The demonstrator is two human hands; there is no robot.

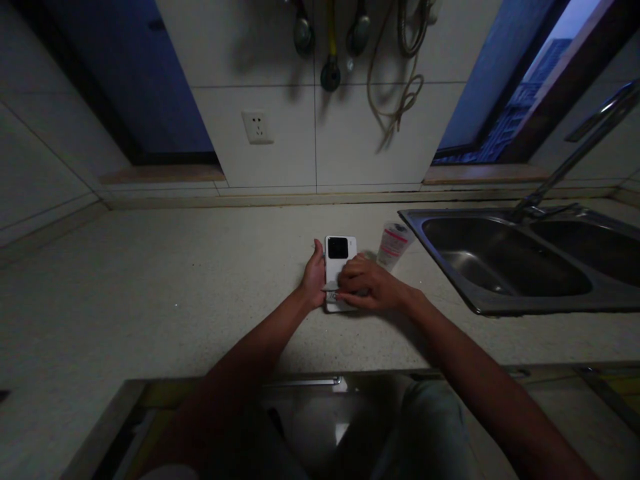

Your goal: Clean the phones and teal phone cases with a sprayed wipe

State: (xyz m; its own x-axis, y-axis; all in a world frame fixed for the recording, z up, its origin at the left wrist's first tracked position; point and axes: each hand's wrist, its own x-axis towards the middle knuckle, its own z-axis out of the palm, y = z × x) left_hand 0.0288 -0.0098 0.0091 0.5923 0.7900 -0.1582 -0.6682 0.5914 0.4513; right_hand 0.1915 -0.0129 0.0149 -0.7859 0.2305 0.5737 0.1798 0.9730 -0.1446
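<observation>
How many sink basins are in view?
2: the left basin, right of the cup, and the right basin, cut off by the picture's edge. Any beyond that edge would be hidden.

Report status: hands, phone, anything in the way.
Left hand against white phone's left edge; right hand curled over its lower part. Phone camera-side up, partly covered. Plastic cup close beyond right hand, not over phone.

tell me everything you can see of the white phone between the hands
The white, rectangular, smooth-looking phone shows its back, long sides pointing away from the person, over the pale speckled counter. A black, rounded-square camera block fills its far left corner. The left hand meets its left edge; the right hand hides its lower right.
</observation>
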